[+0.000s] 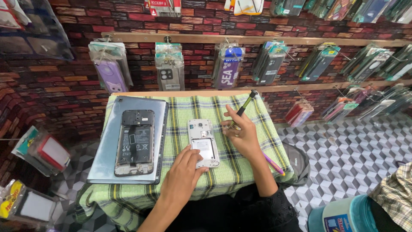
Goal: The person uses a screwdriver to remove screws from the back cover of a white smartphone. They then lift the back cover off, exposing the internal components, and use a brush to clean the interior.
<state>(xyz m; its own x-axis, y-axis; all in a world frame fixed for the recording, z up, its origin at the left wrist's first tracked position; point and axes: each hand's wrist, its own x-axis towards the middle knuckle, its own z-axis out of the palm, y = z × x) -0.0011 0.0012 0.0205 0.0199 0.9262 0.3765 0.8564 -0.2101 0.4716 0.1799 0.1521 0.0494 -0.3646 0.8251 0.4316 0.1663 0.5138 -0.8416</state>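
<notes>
A small white phone (201,135) with its back cover off lies face down on the green checked cloth (223,174). My left hand (183,171) rests on the phone's lower end, fingertips pressing near its battery bay. My right hand (242,135) hovers just right of the phone and grips a yellow-green screwdriver (243,109) with a black top, its shaft slanting up and to the right. To the left, a larger black phone (135,141) with its back removed and battery exposed lies on a closed grey laptop (105,161).
A pink pen (273,163) lies on the cloth under my right forearm. Packaged phone cases (169,64) hang on rails along the brick-pattern wall behind the small table. A blue and white container (341,215) and a person's checked sleeve (395,189) are at the lower right.
</notes>
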